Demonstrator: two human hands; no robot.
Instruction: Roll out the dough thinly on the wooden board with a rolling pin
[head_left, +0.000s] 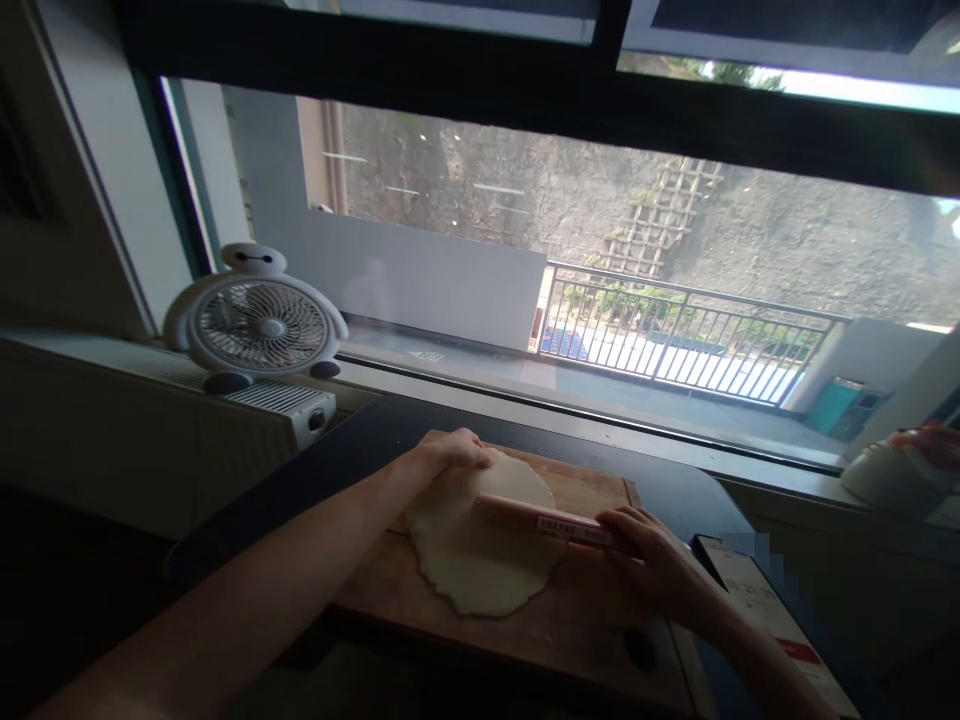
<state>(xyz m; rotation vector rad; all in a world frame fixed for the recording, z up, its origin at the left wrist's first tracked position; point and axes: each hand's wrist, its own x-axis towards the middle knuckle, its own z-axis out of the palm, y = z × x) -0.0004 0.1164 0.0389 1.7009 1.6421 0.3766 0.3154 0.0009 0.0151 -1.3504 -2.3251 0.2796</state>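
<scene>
A thin, flattened sheet of dough [480, 570] with an uneven edge lies on a wooden board [577, 640]. At its far edge is my left hand [459, 450], fingers curled in and closed on the dough's rim; the fingertips are partly hidden. My right hand [637, 540] is wrapped round the right end of a wooden rolling pin [510, 511]. The pin's free end reaches over the middle of the dough, and a red and white label shows beside my fingers.
The board rests on a dark table [360, 430] under a wide window. A phone [772, 600] lies right of the board, near my right forearm. On the left, a white character-shaped fan [266, 325] stands on the ledge. A pale rounded object [892, 470] sits at far right.
</scene>
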